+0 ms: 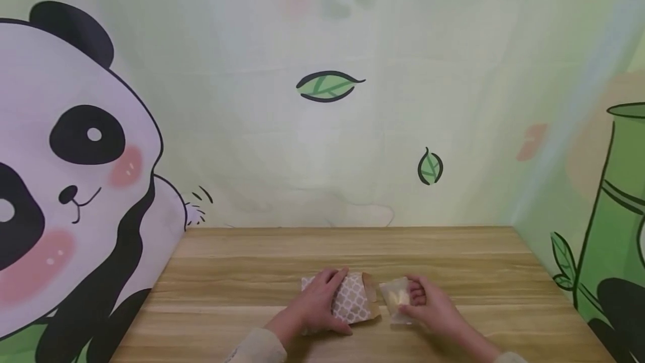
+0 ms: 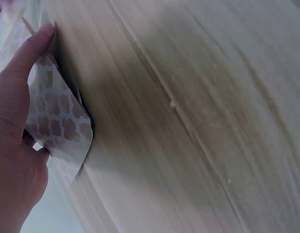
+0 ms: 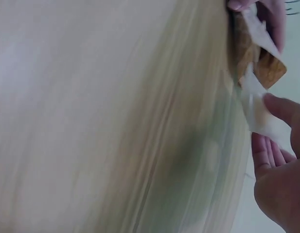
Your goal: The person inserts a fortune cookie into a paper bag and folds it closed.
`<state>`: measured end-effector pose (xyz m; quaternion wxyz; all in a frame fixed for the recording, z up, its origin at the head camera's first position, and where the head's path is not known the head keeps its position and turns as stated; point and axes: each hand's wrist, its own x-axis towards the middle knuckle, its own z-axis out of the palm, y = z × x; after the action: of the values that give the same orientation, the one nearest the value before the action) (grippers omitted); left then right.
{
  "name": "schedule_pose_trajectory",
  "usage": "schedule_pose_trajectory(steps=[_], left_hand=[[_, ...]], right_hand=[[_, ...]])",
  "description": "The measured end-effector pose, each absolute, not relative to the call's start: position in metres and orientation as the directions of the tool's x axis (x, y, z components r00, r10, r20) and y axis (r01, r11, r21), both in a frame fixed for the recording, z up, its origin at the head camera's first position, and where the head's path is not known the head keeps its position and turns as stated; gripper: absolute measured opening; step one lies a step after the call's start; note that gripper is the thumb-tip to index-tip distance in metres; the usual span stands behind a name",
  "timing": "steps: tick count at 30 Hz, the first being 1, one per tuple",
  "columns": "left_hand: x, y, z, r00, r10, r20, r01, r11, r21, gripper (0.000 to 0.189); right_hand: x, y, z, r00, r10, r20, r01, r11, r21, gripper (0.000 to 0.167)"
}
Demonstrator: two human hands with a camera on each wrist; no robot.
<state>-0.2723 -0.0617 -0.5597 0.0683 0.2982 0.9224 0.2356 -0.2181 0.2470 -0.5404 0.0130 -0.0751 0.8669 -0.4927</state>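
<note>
A brown paper bag with a white lattice pattern lies on its side on the table, its mouth facing right. My left hand grips it across the closed part, thumb on the near edge and fingers on the far one. In the left wrist view the thumb presses along an edge of the bag. Just right of the bag's mouth, my right hand pinches a small translucent packet with something pale yellow inside. The right wrist view has the packet close to the bag's open brown mouth.
The wood-grain table extends around both hands. Behind it hangs a pale green backdrop printed with leaves, a panda at left and bamboo at right, meeting the table's back edge.
</note>
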Motion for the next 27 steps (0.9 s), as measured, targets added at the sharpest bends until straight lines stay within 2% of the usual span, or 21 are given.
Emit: schedule_pose_trajectory(steps=[6,10,14,22,27], left_hand=[[-0.271,-0.059,-0.562,-0.811,0.584,0.034,0.525,0.701,0.483,0.132],[-0.269,-0.056,-0.560,-0.814,0.580,0.039,0.524,0.702,0.482,0.132],[-0.267,-0.053,-0.559,-0.808,0.587,0.045,0.537,0.704,0.465,0.131],[-0.267,-0.053,-0.560,-0.796,0.604,0.038,0.557,0.706,0.437,0.128],[-0.264,-0.052,-0.559,-0.787,0.615,0.057,0.574,0.695,0.432,0.129]], right_hand=[[-0.229,0.225,-0.539,-0.995,-0.019,0.098,-0.096,0.463,-0.881,0.075],[-0.230,0.213,-0.545,-0.990,-0.043,0.134,-0.138,0.462,-0.876,0.078],[-0.223,0.206,-0.547,-0.989,-0.090,0.116,-0.144,0.437,-0.888,0.080],[-0.221,0.205,-0.548,-0.994,-0.084,0.072,-0.098,0.368,-0.925,0.041],[-0.226,0.209,-0.552,-0.998,-0.043,0.054,-0.066,0.369,-0.927,0.035]])
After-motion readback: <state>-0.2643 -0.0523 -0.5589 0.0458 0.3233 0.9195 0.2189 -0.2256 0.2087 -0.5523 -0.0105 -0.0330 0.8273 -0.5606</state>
